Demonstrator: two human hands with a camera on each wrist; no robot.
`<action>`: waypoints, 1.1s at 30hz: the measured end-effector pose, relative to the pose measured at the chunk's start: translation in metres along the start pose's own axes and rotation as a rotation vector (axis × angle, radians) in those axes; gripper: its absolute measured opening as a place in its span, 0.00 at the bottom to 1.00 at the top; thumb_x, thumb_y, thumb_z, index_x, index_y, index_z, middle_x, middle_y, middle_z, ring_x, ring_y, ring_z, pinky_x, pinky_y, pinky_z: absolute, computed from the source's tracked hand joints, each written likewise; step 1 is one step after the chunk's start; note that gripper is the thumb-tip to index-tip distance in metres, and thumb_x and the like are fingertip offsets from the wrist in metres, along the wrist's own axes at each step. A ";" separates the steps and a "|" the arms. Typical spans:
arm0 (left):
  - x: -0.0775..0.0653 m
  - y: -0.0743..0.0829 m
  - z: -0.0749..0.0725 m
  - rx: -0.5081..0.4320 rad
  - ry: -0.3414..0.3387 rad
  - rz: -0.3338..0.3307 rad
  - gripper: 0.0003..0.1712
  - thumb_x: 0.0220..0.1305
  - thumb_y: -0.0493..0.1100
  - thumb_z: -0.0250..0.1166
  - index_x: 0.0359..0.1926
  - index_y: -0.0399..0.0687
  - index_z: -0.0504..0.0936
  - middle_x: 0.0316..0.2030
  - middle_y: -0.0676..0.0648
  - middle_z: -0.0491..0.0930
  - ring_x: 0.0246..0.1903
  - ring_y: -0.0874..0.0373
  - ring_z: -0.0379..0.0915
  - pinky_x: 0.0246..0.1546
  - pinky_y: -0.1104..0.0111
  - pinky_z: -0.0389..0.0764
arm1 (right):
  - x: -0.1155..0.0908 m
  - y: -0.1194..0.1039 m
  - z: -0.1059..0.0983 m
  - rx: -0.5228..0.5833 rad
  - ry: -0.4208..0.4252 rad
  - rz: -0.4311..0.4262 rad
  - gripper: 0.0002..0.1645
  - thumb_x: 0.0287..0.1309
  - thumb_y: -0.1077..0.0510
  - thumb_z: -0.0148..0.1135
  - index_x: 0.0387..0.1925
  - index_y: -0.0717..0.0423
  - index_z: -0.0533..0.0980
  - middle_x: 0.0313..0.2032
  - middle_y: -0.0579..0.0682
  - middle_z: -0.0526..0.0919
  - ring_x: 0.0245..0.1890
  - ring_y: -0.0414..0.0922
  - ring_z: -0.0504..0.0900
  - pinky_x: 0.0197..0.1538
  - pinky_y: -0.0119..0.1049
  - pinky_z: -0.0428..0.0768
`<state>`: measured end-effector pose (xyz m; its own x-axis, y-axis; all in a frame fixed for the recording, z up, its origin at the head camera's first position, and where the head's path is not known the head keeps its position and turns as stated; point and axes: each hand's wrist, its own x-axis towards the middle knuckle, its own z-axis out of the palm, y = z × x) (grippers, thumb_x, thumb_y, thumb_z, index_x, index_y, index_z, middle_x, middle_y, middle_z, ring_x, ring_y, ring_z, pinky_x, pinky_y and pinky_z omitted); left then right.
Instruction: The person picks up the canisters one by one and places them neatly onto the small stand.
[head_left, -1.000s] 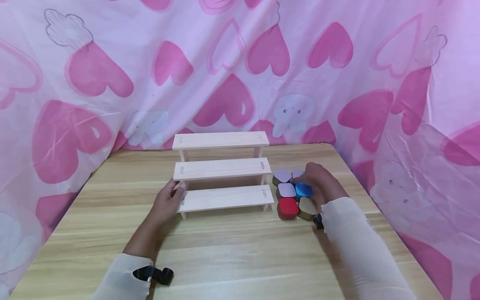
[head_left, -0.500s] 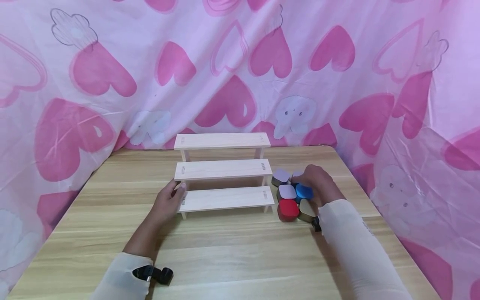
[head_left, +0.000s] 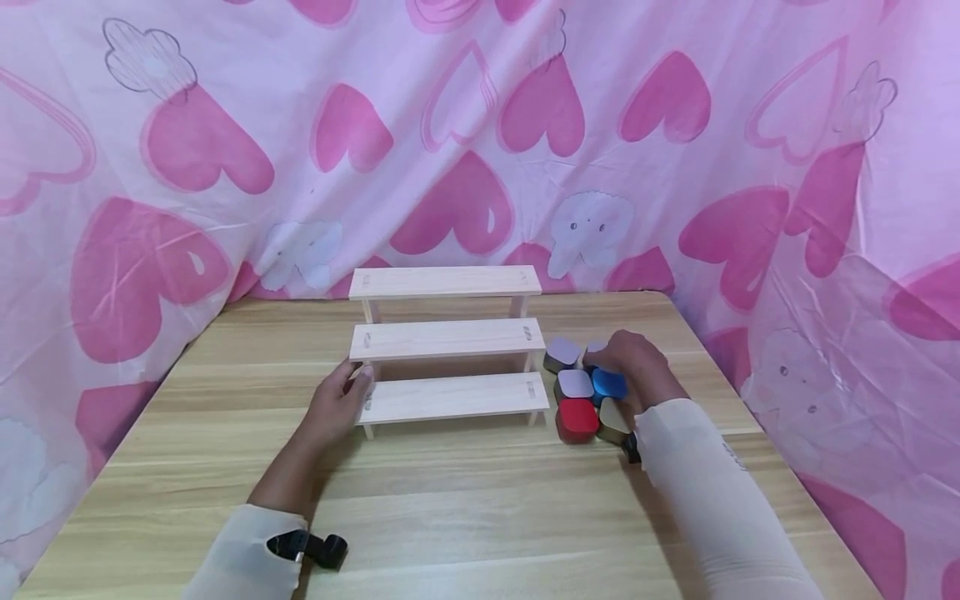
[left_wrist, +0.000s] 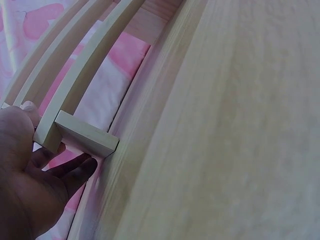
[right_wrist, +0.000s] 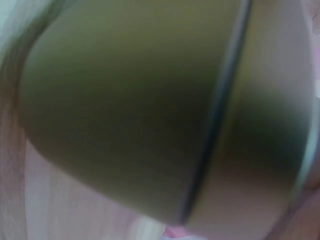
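A pale three-tier wooden shelf (head_left: 453, 397) stands on the table. My left hand (head_left: 340, 402) grips its left end at the lowest tier; in the left wrist view that hand (left_wrist: 30, 185) has its thumb over the board and fingers under it. Right of the shelf, my right hand (head_left: 639, 364) reaches over a cluster of small tins and pinches the far-right lavender tin (head_left: 594, 347), largely hidden by the fingers. Around it sit two more lavender tins (head_left: 575, 384), a blue tin (head_left: 609, 384), a red tin (head_left: 577, 419) and a gold tin (head_left: 612, 421).
The wooden table (head_left: 450, 508) runs back to a pink heart-print cloth (head_left: 450, 200), which also hangs along both sides. A gold tin's side (right_wrist: 125, 115) fills most of the right wrist view, blurred. Black wrist straps (head_left: 303, 547) sit over the sleeves.
The head view has shifted slightly. My right wrist has edged a little left beside the gold tin, while my left hand keeps its hold on the shelf.
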<state>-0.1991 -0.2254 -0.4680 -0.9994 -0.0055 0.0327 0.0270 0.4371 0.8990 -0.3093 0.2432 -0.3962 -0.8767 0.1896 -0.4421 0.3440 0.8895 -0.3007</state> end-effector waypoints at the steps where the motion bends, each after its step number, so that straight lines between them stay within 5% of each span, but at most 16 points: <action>1: 0.000 0.000 0.000 0.000 -0.001 0.000 0.35 0.89 0.58 0.48 0.86 0.49 0.61 0.83 0.34 0.64 0.78 0.34 0.68 0.78 0.42 0.71 | 0.000 0.001 0.000 0.002 0.000 -0.004 0.38 0.65 0.37 0.72 0.60 0.64 0.77 0.51 0.64 0.81 0.52 0.60 0.78 0.49 0.52 0.85; 33: 0.000 0.003 0.001 0.027 0.010 -0.008 0.33 0.89 0.57 0.47 0.84 0.46 0.65 0.82 0.33 0.65 0.77 0.33 0.70 0.78 0.40 0.71 | 0.013 0.016 0.006 0.069 0.067 -0.079 0.39 0.65 0.39 0.73 0.61 0.63 0.71 0.51 0.64 0.79 0.51 0.59 0.79 0.45 0.45 0.83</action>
<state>-0.1988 -0.2227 -0.4657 -0.9994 -0.0179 0.0301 0.0184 0.4612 0.8871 -0.3128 0.2572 -0.4119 -0.9216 0.1493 -0.3583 0.2934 0.8723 -0.3913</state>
